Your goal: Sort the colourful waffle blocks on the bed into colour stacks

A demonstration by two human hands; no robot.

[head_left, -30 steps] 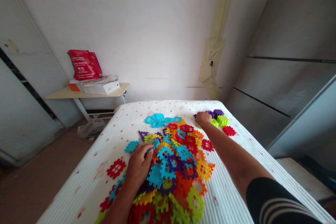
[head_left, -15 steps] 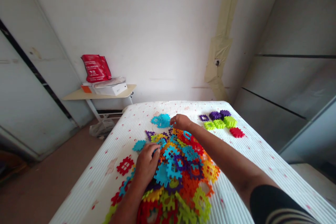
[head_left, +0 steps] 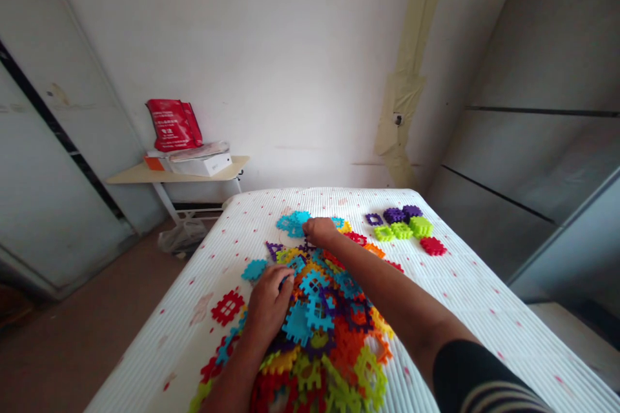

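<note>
A loose heap of interlocking plastic tiles [head_left: 317, 316] in blue, red, orange, purple, green and yellow spreads over the bed. My left hand [head_left: 270, 300] rests on the heap's left side, its fingers curled and thumb bent in. What it grips, if anything, is hidden. Farther off, my right hand [head_left: 320, 232] is closed, fingertips down, at the right edge of a group of blue tiles [head_left: 292, 224]. Its fingers hide whatever they hold. Just left of my left hand lie a single blue tile [head_left: 254, 270] and a red window tile [head_left: 227, 307].
At the far right are stacks of purple tiles [head_left: 395, 215], green tiles [head_left: 420, 226] and a red tile stack [head_left: 433, 246]. A side table [head_left: 130, 173] with a red bag [head_left: 173, 126] and a white box [head_left: 202, 165] stands beyond the bed's left edge. Grey cabinets [head_left: 542, 155] flank the right.
My right hand has moved slightly left and lower, against the blue group; more blue, yellow and red tiles show behind its wrist. My left hand stays nearly in place. The view has shifted slightly.
</note>
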